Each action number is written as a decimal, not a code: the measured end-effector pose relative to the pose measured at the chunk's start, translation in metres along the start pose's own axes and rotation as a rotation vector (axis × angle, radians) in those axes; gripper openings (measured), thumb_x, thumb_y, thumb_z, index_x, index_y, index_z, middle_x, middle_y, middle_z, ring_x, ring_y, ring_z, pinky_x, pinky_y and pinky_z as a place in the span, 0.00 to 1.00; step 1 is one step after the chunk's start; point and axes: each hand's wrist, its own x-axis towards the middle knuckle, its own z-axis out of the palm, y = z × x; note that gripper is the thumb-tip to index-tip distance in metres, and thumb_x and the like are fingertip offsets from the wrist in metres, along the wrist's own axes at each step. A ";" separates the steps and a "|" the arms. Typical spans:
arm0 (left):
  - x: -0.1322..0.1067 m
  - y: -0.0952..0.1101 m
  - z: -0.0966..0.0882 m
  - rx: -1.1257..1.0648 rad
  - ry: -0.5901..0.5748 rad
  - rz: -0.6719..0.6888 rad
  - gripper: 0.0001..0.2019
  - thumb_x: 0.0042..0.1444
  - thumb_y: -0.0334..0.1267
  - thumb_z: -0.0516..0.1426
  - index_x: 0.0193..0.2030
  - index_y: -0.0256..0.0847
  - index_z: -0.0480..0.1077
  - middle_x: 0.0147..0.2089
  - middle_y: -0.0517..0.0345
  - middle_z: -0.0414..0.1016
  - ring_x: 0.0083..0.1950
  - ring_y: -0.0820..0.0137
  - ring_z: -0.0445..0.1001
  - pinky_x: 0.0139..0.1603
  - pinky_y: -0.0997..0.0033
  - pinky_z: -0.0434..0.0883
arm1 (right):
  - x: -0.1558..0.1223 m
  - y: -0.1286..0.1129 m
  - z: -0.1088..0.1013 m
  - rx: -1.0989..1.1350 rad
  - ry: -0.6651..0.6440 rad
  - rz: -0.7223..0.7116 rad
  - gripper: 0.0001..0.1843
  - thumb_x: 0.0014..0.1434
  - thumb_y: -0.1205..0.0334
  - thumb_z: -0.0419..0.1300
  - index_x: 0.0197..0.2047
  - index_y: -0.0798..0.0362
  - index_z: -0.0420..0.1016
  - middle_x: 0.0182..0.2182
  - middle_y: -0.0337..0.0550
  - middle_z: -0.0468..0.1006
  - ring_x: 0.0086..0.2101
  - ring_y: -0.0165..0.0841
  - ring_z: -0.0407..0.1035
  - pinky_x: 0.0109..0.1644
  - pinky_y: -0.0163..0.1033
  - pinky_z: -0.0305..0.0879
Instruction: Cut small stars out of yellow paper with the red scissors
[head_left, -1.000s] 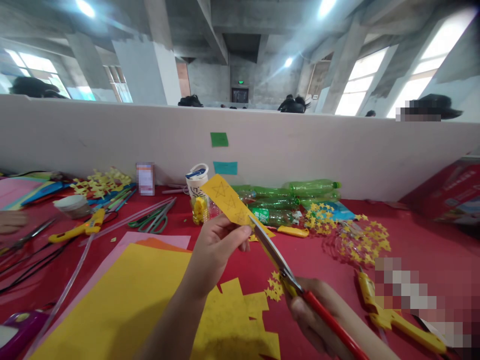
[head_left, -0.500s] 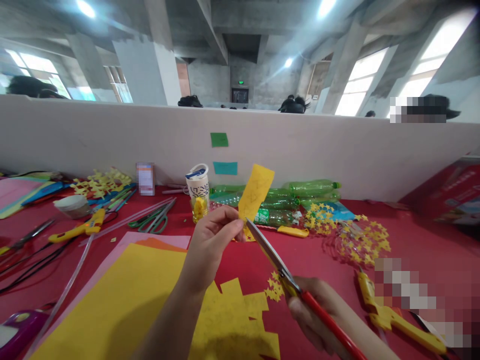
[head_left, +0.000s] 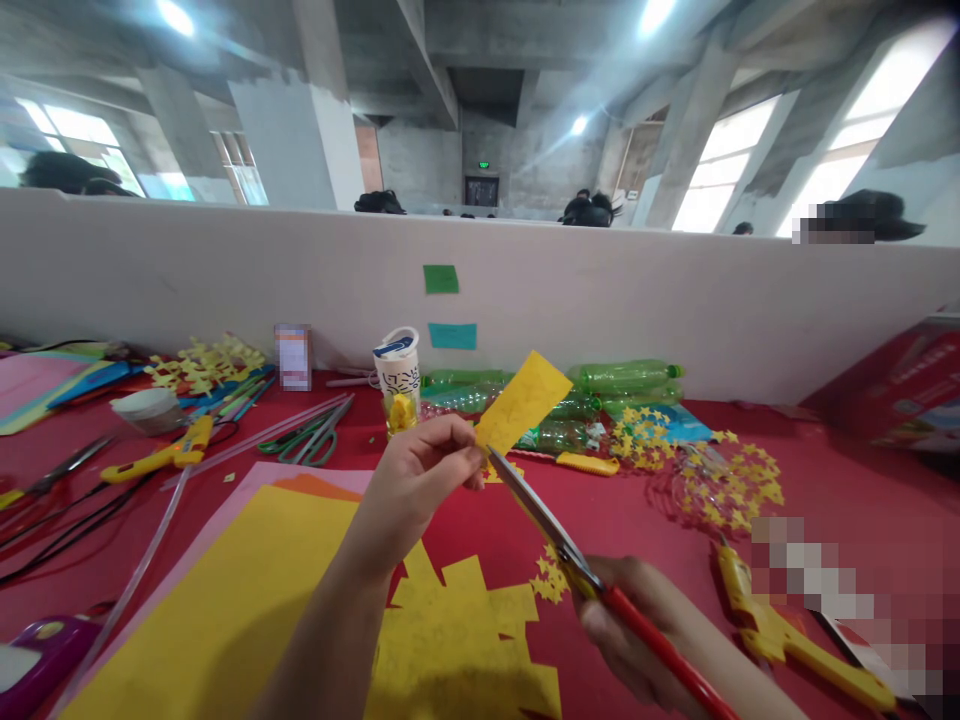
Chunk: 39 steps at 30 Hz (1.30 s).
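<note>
My left hand [head_left: 420,480] pinches the lower left end of a yellow paper strip [head_left: 531,398], which slants up to the right above the table. In my right hand [head_left: 637,610] are scissors [head_left: 544,515] with red handles, their blade tips at the strip's lower edge beside my left fingertips. The blades look nearly closed. Below my hands lie cut yellow paper pieces [head_left: 457,640] and a small pile of yellow paper stars [head_left: 550,575]. More stars lie behind my left fingertips, partly hidden. A large yellow sheet [head_left: 217,600] rests under my left forearm.
Green plastic bottles [head_left: 622,378] lie along the white partition [head_left: 300,260], near a patterned cup [head_left: 397,365] and a yellow cutter [head_left: 587,464]. Yellow glue guns [head_left: 795,640] lie at both sides. Green-handled scissors [head_left: 319,440] and star clusters [head_left: 727,490] also occupy the red table.
The yellow strip has tilted down to the right in my left hand. The scissors stay at its lower end, almost unmoved.
</note>
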 end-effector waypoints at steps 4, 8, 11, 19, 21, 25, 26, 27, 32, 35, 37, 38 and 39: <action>0.000 0.001 0.006 -0.033 -0.027 -0.012 0.08 0.57 0.32 0.54 0.27 0.39 0.69 0.25 0.61 0.68 0.30 0.74 0.67 0.36 0.72 0.64 | 0.003 0.003 0.004 0.038 -0.003 -0.019 0.25 0.59 0.39 0.49 0.24 0.51 0.55 0.11 0.29 0.58 0.12 0.21 0.49 0.17 0.31 0.41; 0.000 0.000 0.010 -0.109 -0.037 -0.037 0.07 0.57 0.33 0.55 0.28 0.39 0.69 0.23 0.62 0.68 0.29 0.74 0.67 0.36 0.72 0.65 | 0.004 0.005 0.005 0.074 0.010 -0.024 0.26 0.58 0.37 0.49 0.23 0.50 0.52 0.10 0.28 0.57 0.12 0.21 0.48 0.17 0.31 0.41; 0.000 -0.003 0.009 -0.199 -0.003 -0.015 0.05 0.57 0.32 0.55 0.31 0.41 0.70 0.22 0.64 0.68 0.28 0.74 0.68 0.35 0.72 0.65 | 0.003 0.004 0.005 0.066 0.008 -0.017 0.27 0.58 0.35 0.47 0.24 0.50 0.53 0.10 0.29 0.58 0.12 0.21 0.49 0.17 0.31 0.41; 0.000 0.000 0.007 -0.193 0.028 0.004 0.05 0.55 0.32 0.56 0.30 0.40 0.71 0.23 0.63 0.69 0.28 0.75 0.68 0.33 0.74 0.66 | -0.002 -0.001 0.001 0.019 -0.027 -0.046 0.29 0.60 0.33 0.43 0.26 0.51 0.55 0.14 0.32 0.61 0.15 0.22 0.51 0.18 0.32 0.43; 0.000 0.002 0.007 -0.158 0.025 0.001 0.05 0.55 0.31 0.56 0.29 0.40 0.71 0.23 0.63 0.67 0.28 0.75 0.68 0.33 0.74 0.66 | -0.003 -0.005 0.000 0.015 -0.021 -0.059 0.29 0.59 0.33 0.44 0.26 0.51 0.55 0.16 0.32 0.61 0.17 0.23 0.52 0.20 0.32 0.45; -0.001 0.002 0.006 -0.113 0.027 0.000 0.05 0.54 0.32 0.56 0.29 0.40 0.72 0.23 0.62 0.68 0.28 0.74 0.68 0.33 0.74 0.66 | -0.005 -0.013 0.000 -0.009 0.028 -0.046 0.30 0.56 0.31 0.47 0.25 0.51 0.54 0.20 0.35 0.62 0.21 0.26 0.54 0.23 0.32 0.48; -0.001 0.001 0.006 -0.107 0.028 0.000 0.05 0.54 0.32 0.56 0.29 0.40 0.72 0.23 0.62 0.68 0.28 0.74 0.68 0.33 0.74 0.66 | -0.005 -0.014 -0.001 -0.016 0.037 -0.038 0.30 0.55 0.30 0.48 0.24 0.51 0.54 0.21 0.35 0.62 0.22 0.26 0.54 0.23 0.32 0.49; -0.001 0.001 0.005 -0.100 0.030 -0.002 0.04 0.54 0.32 0.57 0.30 0.40 0.72 0.24 0.62 0.69 0.28 0.74 0.68 0.33 0.74 0.66 | -0.005 -0.015 -0.001 -0.019 0.041 -0.033 0.30 0.54 0.30 0.48 0.24 0.51 0.54 0.21 0.36 0.62 0.22 0.27 0.55 0.23 0.32 0.49; -0.001 0.003 0.004 -0.033 0.021 -0.014 0.05 0.54 0.33 0.56 0.28 0.39 0.71 0.24 0.61 0.69 0.28 0.74 0.67 0.33 0.74 0.65 | -0.005 -0.011 -0.001 0.009 -0.009 -0.035 0.32 0.54 0.28 0.43 0.25 0.51 0.55 0.17 0.33 0.60 0.19 0.25 0.53 0.21 0.32 0.47; 0.000 0.003 0.003 -0.007 0.003 -0.020 0.07 0.55 0.32 0.56 0.26 0.39 0.70 0.24 0.61 0.69 0.28 0.75 0.67 0.32 0.75 0.65 | -0.004 -0.008 -0.001 0.018 -0.044 -0.003 0.30 0.57 0.31 0.43 0.26 0.51 0.56 0.15 0.31 0.60 0.16 0.24 0.51 0.20 0.31 0.45; 0.000 0.003 0.002 -0.004 -0.006 -0.025 0.07 0.55 0.32 0.56 0.26 0.39 0.70 0.24 0.61 0.69 0.28 0.75 0.67 0.32 0.75 0.64 | -0.004 -0.010 -0.001 0.008 -0.032 0.005 0.28 0.59 0.34 0.46 0.25 0.51 0.56 0.15 0.31 0.60 0.16 0.23 0.52 0.19 0.31 0.44; 0.000 0.003 0.002 -0.003 -0.009 -0.027 0.07 0.55 0.32 0.56 0.26 0.39 0.70 0.24 0.61 0.69 0.28 0.75 0.67 0.32 0.75 0.64 | -0.004 -0.011 -0.001 0.006 -0.025 0.006 0.27 0.59 0.35 0.47 0.25 0.51 0.56 0.15 0.31 0.60 0.17 0.24 0.52 0.19 0.31 0.44; 0.000 0.003 0.001 -0.001 -0.010 -0.030 0.07 0.55 0.32 0.56 0.26 0.39 0.70 0.23 0.61 0.70 0.28 0.75 0.67 0.32 0.75 0.64 | -0.004 -0.013 -0.001 0.007 -0.019 0.008 0.26 0.59 0.37 0.49 0.25 0.51 0.56 0.15 0.31 0.60 0.17 0.24 0.52 0.19 0.31 0.44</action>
